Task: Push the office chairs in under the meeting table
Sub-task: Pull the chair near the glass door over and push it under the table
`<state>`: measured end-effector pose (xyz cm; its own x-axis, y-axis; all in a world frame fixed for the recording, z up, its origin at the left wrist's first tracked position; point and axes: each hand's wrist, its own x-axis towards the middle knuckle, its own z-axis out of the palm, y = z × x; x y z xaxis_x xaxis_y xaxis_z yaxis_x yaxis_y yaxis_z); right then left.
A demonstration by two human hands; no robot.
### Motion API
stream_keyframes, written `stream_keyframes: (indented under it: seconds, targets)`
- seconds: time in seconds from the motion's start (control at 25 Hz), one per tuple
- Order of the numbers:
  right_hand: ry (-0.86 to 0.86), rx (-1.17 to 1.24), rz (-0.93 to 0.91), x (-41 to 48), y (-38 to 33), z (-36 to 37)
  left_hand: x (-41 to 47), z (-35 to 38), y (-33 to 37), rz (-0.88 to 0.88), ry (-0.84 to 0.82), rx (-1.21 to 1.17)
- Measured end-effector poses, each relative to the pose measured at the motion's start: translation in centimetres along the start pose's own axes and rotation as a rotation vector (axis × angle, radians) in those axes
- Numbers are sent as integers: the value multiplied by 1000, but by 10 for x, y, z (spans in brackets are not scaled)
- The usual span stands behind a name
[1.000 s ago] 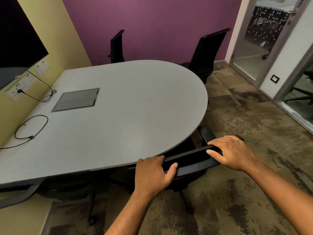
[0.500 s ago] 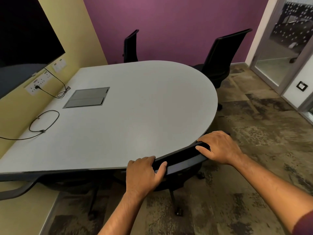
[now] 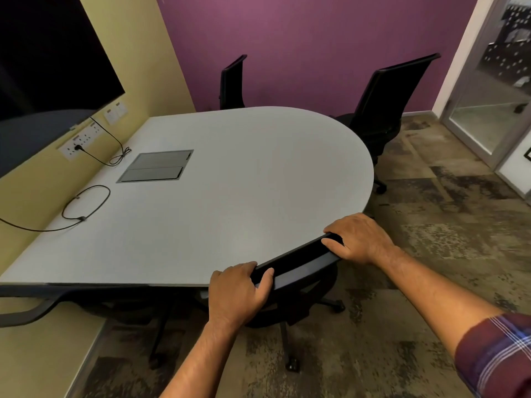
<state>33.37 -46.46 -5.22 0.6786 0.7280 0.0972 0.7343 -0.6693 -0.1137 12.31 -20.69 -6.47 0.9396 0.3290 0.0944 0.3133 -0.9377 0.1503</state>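
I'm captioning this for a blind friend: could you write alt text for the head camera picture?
Two bare hands, left hand and right hand, grip the top of a black office chair whose back meets the edge of a grey meeting table. Two more black chairs stand at the far side by a purple wall, and a dark screen hangs on the yellow wall at left.

Dark wall screen [image 3: 43, 67], wall sockets [image 3: 83, 139] with plugged cable [image 3: 109, 156] — purple wall [image 3: 301, 38], glass door [image 3: 494, 96], patterned carpet [image 3: 445, 225]
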Motion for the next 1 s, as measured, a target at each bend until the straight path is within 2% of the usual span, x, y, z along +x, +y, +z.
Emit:
stream_keyframes:
  seconds: [0.36,0.6,0.68,0.8,0.88,1.0]
  targets:
    - [-7,-20,18,-12,-10,5,-8,-2,-7,13,38,-24]
    - [-13,7,41,-22,-21,2,-9,-13,-8,3,-45,27]
    - [-36,74,49,-24,-23,0,-6,-18,-5,-37,-132,28]
    - [-51,355,157,-20,-21,-10,7,-23,8,-86,-250,-23]
    - [-21,464,224,-18,-13,-15,20,-24,24,-43,-268,-27]
    - [48,440,328,-26,11,-16,46,-21,58,52,-230,-22]
